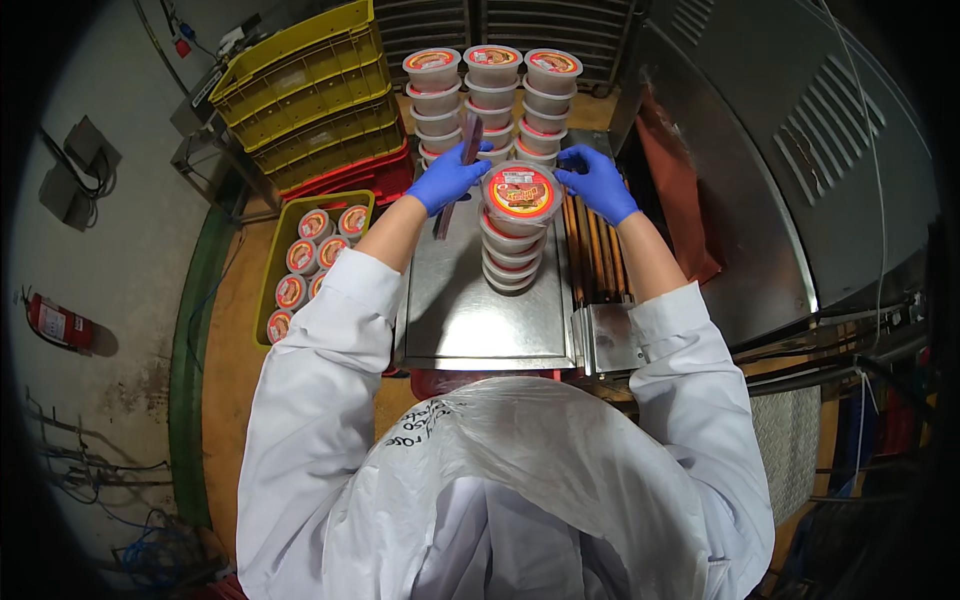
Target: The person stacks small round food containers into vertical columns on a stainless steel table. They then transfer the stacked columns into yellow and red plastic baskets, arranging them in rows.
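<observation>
My left hand [452, 177], in a blue glove, grips a bundle of long, flat, purplish plastic strips [472, 139]. Its fingertips also reach the left edge of the top round plastic tub [523, 191], which has a red and yellow printed lid. Clear film seems to show around that lid's rim. The tub tops a leaning stack of several tubs [513, 259] on a steel table [457, 315]. At the lid's right edge is my right hand [596, 184], also gloved, fingers bent; whether it pinches the film or tub is unclear.
Three taller columns of lidded tubs [491, 67] stand behind my hands. On the left, a yellow-green crate [274, 247] holds several tubs, near stacked yellow crates [315, 97]. Rollers [592, 247] run along the table's right side, beside a large metal machine [750, 187].
</observation>
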{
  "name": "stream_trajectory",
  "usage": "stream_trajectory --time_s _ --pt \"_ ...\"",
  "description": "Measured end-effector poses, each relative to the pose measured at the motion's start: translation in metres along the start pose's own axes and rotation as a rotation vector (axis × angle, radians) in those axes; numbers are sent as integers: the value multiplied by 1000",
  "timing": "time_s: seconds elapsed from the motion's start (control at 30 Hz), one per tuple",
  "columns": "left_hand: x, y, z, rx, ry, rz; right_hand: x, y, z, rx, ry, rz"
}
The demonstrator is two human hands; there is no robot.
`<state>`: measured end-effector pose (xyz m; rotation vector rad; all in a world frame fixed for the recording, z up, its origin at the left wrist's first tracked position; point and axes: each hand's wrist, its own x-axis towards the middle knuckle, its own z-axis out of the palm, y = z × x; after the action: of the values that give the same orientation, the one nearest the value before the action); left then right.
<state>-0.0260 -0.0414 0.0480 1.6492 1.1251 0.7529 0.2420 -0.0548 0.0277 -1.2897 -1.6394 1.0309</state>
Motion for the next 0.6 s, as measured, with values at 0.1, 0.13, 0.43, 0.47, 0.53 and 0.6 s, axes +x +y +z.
stream_trajectory --time_s 0.1,0.13,0.43,0.47,0.53,0.6 --pt "36 -2 -2 208 -62 5 33 -14 -3 -139 -239 201" --pt "44 -3 -2 237 -113 -37 37 -23 -2 -155 -328 305" --pt "19 -17 -39 -835 -225 -360 -27 -36 8 -340 83 -217" --pt "11 -14 -33 -822 -234 -318 -13 -19 -15 -239 139 -92" --pt "10 -23 -29 -778 -286 -252 0 22 -35 -339 203 76" --pt "10 -26 -16 -710 -254 -223 6 63 -40 -745 232 161"
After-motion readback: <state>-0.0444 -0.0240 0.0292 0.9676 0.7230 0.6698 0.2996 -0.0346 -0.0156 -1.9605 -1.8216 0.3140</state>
